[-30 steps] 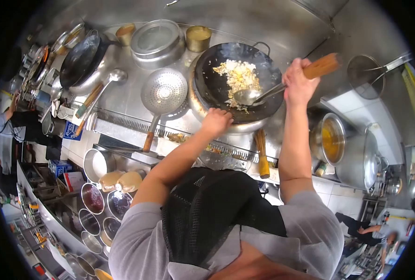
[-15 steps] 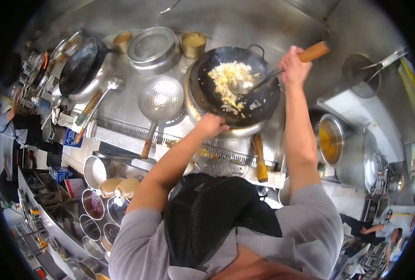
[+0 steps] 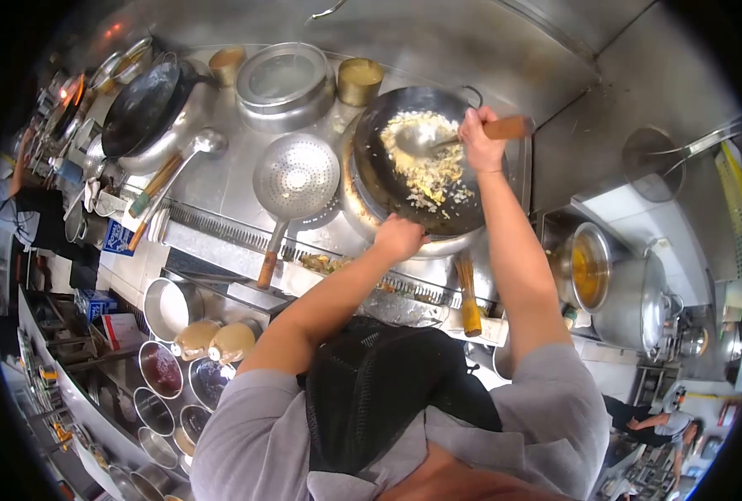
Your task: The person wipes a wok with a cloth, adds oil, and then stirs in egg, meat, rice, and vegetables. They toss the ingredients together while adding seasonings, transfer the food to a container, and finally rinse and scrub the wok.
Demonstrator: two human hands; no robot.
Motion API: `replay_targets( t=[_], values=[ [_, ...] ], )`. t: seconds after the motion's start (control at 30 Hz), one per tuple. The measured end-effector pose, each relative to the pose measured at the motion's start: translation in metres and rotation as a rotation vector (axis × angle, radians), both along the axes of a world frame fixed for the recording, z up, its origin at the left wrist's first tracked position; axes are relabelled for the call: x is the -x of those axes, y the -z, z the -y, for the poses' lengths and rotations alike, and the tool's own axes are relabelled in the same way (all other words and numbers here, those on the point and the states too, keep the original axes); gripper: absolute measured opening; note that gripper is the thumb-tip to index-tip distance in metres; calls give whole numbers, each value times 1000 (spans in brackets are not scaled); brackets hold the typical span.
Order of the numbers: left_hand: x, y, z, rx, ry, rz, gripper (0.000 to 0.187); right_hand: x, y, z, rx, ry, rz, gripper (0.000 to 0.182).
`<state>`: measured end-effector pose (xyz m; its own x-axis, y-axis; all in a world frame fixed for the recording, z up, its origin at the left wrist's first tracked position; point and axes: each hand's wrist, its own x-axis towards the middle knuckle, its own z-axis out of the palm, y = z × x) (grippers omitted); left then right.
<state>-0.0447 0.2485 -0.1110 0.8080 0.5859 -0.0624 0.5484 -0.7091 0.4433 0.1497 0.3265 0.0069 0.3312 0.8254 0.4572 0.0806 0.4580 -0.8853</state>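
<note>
My left hand point(image 3: 399, 238) is closed on the near rim of a black wok point(image 3: 373, 159), which rests on a round metal burner ring. My right hand point(image 3: 481, 142) grips a ladle point(image 3: 509, 128) below the end of its wooden handle. The ladle's metal bowl lies over the far part of the fried rice point(image 3: 425, 171), a loose mix of white grains and yellow, egg-like bits. A few grains cling to the wok's dark wall. To the left of the wok, a perforated strainer point(image 3: 297, 177) with a wooden handle lies on the steel stove top.
A bamboo brush point(image 3: 469, 296) lies at the stove's front edge. Behind stand a lidded pot point(image 3: 279, 83) and a brass-coloured container point(image 3: 360, 81). Another wok point(image 3: 141, 108) and a long ladle point(image 3: 208, 142) are left; a pot of yellow liquid point(image 3: 590, 267) is right. Other people stand at both sides.
My right hand and the ladle have moved left across the wok, the bowl going from the near-right side of the rice to its far part. My left hand stays on the rim.
</note>
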Motion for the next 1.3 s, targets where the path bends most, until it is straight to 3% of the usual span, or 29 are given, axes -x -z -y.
replay_targets(
  t=[0.07, 0.13, 0.17, 0.2, 0.27, 0.3, 0.37, 0.47, 0.53, 0.6, 0.73, 0.8, 0.87, 0.93, 1.0, 1.07, 1.13, 1.2, 1.23, 1.27, 1.3],
  values=[
    [-2, -1, -6, -12, -2, 5, 31, 31, -72, 5, 42, 321, 163, 17],
    [2, 6, 0, 7, 12, -16, 32, 37, -116, 25, -41, 442, 129, 16],
    [2, 5, -2, 1, 5, 0, 33, 35, -123, 38, -221, 356, -44, 20],
    [1, 6, -2, 0, -3, 17, 33, 2, -106, 40, -380, 194, -14, 23],
    [1, 2, 1, 27, -1, -7, 35, -16, -63, 22, -401, 359, -166, 27],
    [0, -2, 1, 26, -8, -20, 37, -14, -65, 23, -403, 358, -162, 27],
    [-1, -6, 0, 24, -17, -18, 37, 0, -81, 15, -69, 351, -203, 27],
    [0, -1, 2, 12, -47, -11, 36, 18, -101, 49, -230, 129, -152, 29],
    [-3, 2, 9, -10, -64, 7, 35, 26, -56, 45, -323, 165, -257, 29],
    [-3, 0, 10, -29, -76, 59, 34, 10, 6, 23, -235, 37, -320, 26],
    [9, -18, 27, -15, -69, 27, 33, 14, -106, 74, -103, 196, -276, 18],
    [28, -67, 68, -106, -73, 146, 33, 6, -162, 120, -135, 195, -210, 15],
    [51, -123, 105, 17, -35, 132, 34, -6, -200, 161, -335, -269, -246, 9],
    [45, -117, 105, -37, -3, 199, 35, -6, -212, 179, -338, -315, -236, 10],
    [22, -122, 80, 82, -121, 51, 35, 1, -179, 151, -162, 2, -343, 11],
    [12, -37, 62, -28, -130, 97, 35, 28, -109, 96, 32, 358, -359, 16],
    [14, 2, 59, -71, -164, 109, 34, -3, -60, 70, -156, 143, -340, 16],
    [43, 38, 86, -65, -40, 170, 31, -12, -107, 82, -204, 235, -352, 16],
    [68, 6, 109, 17, 18, -16, 30, -12, -137, 93, -232, 317, -381, 16],
    [83, 31, 127, -69, 36, 52, 30, -14, -166, 111, -261, 261, -292, 22],
    [99, -6, 144, -21, 72, 19, 30, -16, -190, 130, -260, 158, -214, 30]
  ],
)
